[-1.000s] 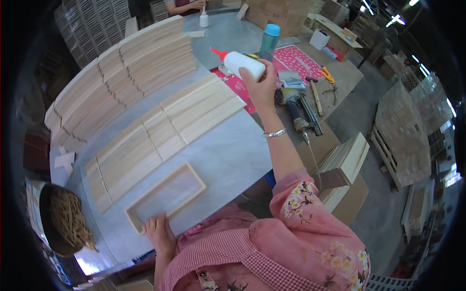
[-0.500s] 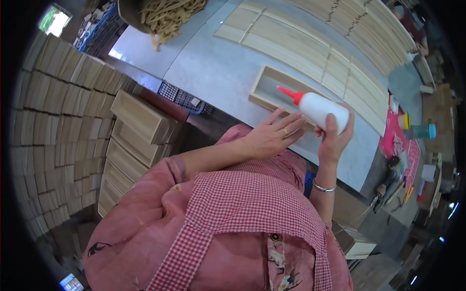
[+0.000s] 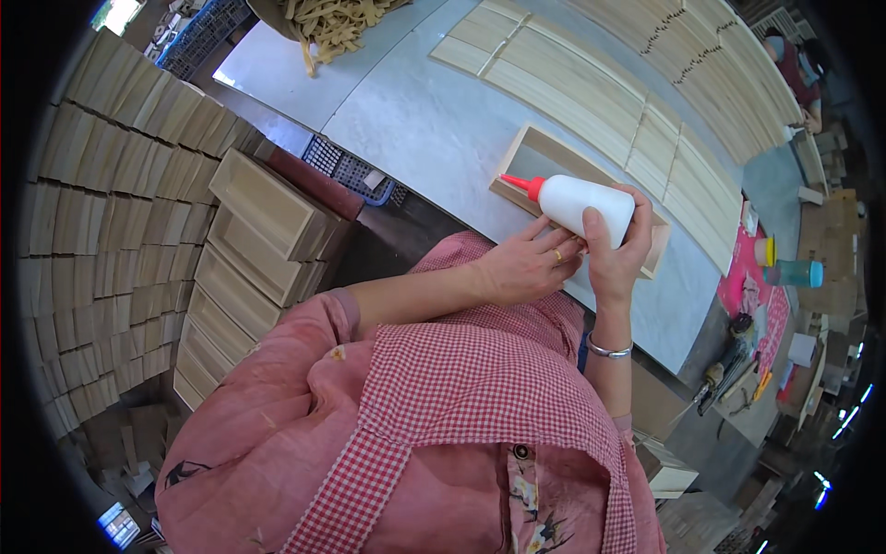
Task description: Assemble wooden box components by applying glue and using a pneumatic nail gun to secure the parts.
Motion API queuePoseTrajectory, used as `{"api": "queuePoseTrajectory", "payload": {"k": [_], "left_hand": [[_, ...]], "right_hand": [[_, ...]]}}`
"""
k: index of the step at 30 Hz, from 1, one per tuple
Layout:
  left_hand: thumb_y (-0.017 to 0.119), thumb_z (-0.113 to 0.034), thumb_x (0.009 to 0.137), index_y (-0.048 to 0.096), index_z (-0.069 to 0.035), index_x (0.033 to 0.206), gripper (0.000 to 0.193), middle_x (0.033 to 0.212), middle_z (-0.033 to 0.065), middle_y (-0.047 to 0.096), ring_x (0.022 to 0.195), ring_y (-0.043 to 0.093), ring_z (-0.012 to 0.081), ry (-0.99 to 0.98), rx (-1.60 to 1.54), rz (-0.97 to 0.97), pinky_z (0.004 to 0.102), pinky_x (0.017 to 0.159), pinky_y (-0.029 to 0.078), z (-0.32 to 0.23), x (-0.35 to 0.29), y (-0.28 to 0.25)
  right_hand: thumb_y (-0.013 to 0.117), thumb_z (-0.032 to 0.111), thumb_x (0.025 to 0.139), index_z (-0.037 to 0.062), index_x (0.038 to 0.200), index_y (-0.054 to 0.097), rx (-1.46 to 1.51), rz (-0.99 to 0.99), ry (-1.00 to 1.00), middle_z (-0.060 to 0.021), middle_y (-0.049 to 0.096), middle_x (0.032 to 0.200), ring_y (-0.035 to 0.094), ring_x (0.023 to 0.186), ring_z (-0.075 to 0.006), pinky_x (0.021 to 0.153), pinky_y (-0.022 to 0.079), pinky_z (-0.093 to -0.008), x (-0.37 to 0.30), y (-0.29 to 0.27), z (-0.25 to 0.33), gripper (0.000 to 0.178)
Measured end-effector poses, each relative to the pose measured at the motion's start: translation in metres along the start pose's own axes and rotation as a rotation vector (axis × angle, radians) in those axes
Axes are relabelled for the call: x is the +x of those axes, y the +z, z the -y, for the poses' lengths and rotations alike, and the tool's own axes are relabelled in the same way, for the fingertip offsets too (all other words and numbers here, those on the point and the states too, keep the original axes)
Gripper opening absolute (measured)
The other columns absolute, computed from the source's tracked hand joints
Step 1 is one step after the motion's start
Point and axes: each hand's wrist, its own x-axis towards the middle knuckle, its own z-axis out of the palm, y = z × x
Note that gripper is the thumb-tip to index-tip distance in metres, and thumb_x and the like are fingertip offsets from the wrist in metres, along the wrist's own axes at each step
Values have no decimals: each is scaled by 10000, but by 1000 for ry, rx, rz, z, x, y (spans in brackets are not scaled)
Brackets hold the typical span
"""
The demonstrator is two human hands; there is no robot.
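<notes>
My right hand is wrapped round a white glue bottle with a red nozzle. The bottle lies almost level, its nozzle tip over the left end of a shallow wooden box. This open-topped box rests on the grey table near its front edge, its middle and near side partly covered by the bottle and my hands. Palm down, my left hand lies at the near side of the box, just below the bottle. Its fingers are stretched out and slightly bent, the tips partly hidden.
Rows of thin wooden boards lie across the table beyond the box. Stacked wooden boxes and piled wood pieces stand at left. A container of tan strips is at far left, a teal jar at right.
The glue bottle has moved left in my right hand, its nozzle tip now over the box's left end. My left fingers are drawn closer together. The whole view has shifted slightly.
</notes>
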Motion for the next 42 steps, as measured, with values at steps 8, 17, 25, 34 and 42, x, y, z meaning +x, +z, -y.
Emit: {"api": "queuePoseTrajectory", "payload": {"k": [8, 17, 25, 34, 42], "left_hand": [[618, -197, 891, 660, -24, 1118, 288, 1375, 186, 541, 1341, 473, 333, 20, 38, 37, 550, 1194, 302, 0, -1, -3], [621, -198, 889, 668, -10, 1112, 295, 1477, 197, 482, 1431, 404, 337, 27, 34, 31, 547, 1210, 273, 0, 2, -6], [640, -209, 870, 677, -6, 1090, 301, 1508, 187, 448, 1454, 371, 327, 34, 30, 28, 542, 1217, 256, 1, 1, -3], [671, -209, 849, 669, -17, 1049, 277, 1540, 183, 415, 1477, 342, 320, -2, -1, 84, 541, 1219, 245, -3, 3, -7], [695, -227, 852, 645, -26, 1025, 270, 1556, 181, 396, 1493, 320, 324, -8, -23, 95, 544, 1223, 222, -5, 3, -8]], "right_hand": [[749, 113, 840, 63, 1245, 518, -56, -3, -103, -123, 601, 1142, 608, 964, -233, 815, 534, -327, 11, 4, -1, 470], [771, 132, 840, 63, 1234, 520, -151, -84, -206, -120, 611, 1115, 607, 934, -234, 800, 528, -335, 40, 10, -8, 472], [783, 153, 839, 58, 1227, 525, -226, -158, -282, -120, 618, 1103, 606, 916, -238, 805, 522, -345, 54, 7, -13, 476], [782, 165, 847, 56, 1219, 537, -289, -239, -231, -123, 626, 1096, 606, 927, -243, 811, 517, -346, 39, -35, -13, 459], [776, 174, 859, 57, 1213, 547, -365, -367, -147, -129, 630, 1086, 607, 933, -249, 825, 516, -346, 17, -87, -14, 438]]}}
